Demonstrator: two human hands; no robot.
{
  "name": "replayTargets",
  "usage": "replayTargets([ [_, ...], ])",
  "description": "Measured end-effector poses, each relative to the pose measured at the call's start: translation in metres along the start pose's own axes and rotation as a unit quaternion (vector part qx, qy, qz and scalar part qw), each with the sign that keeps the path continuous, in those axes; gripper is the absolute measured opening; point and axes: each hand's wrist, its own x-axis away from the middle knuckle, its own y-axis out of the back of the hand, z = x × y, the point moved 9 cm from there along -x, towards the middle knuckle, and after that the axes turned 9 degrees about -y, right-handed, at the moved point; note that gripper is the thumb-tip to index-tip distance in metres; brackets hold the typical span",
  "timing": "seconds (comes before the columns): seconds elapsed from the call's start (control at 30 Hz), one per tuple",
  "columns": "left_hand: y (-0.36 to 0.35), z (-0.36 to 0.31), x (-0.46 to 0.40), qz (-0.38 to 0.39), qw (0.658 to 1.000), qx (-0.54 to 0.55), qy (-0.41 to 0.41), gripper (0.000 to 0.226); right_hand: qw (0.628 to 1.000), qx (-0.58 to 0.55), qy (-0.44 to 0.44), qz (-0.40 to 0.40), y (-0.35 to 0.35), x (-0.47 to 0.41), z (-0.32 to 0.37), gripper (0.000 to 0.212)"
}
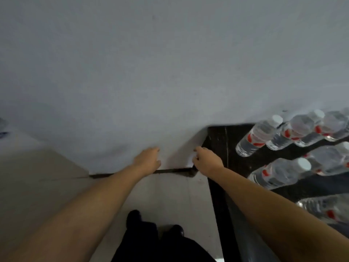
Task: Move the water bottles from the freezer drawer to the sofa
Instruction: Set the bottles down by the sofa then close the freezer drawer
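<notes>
Several clear water bottles [258, 136] with white caps and red labels lie on a dark surface [219, 137] at the right. A large pale grey-white front [151, 72] fills the upper view; whether it is the freezer I cannot tell. At its lower edge a white panel [181, 157] juts out. My left hand [148, 157] rests flat against the pale front just left of this panel. My right hand [205, 160] curls its fingers round the panel's right corner. Neither hand holds a bottle.
Light floor tiles [47, 186] lie below the pale front, with a dark gap [170, 170] along its bottom edge. A black edge [217, 195] borders the dark surface. My dark trousers and black shoes [135, 217] show at the bottom centre.
</notes>
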Motion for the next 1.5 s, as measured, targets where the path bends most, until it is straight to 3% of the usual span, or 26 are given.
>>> replayTargets([
  [0.2,0.02,0.092,0.094,-0.087,0.987,0.058,0.12,0.052,0.984,0.076,0.158,0.023,-0.017,0.02,0.119,0.041],
  [0.4,0.035,0.165,0.208,-0.152,0.961,0.104,0.204,0.041,0.953,0.157,0.252,0.053,-0.055,0.074,0.223,0.054],
  [0.6,0.02,0.22,0.371,-0.204,0.931,0.051,0.297,0.05,0.929,0.156,0.336,0.017,-0.105,0.184,0.31,0.049],
  [0.73,-0.011,0.245,0.49,-0.235,0.906,0.075,0.344,0.051,0.902,0.172,0.395,0.023,-0.159,0.273,0.357,0.048],
  [0.93,-0.062,0.269,0.681,-0.317,0.818,0.104,0.468,0.033,0.823,0.197,0.527,0.077,-0.247,0.43,0.435,0.049],
  [1.13,-0.141,0.267,0.844,-0.366,0.708,0.171,0.58,0.048,0.724,0.223,0.642,0.12,-0.328,0.581,0.487,0.052],
  [1.3,-0.194,0.256,0.941,-0.403,0.61,0.218,0.646,0.042,0.64,0.254,0.709,0.15,-0.386,0.684,0.514,0.05],
  [1.5,-0.233,0.247,1.032,-0.437,0.521,0.21,0.703,0.043,0.528,0.272,0.785,0.174,-0.448,0.798,0.55,0.046],
])
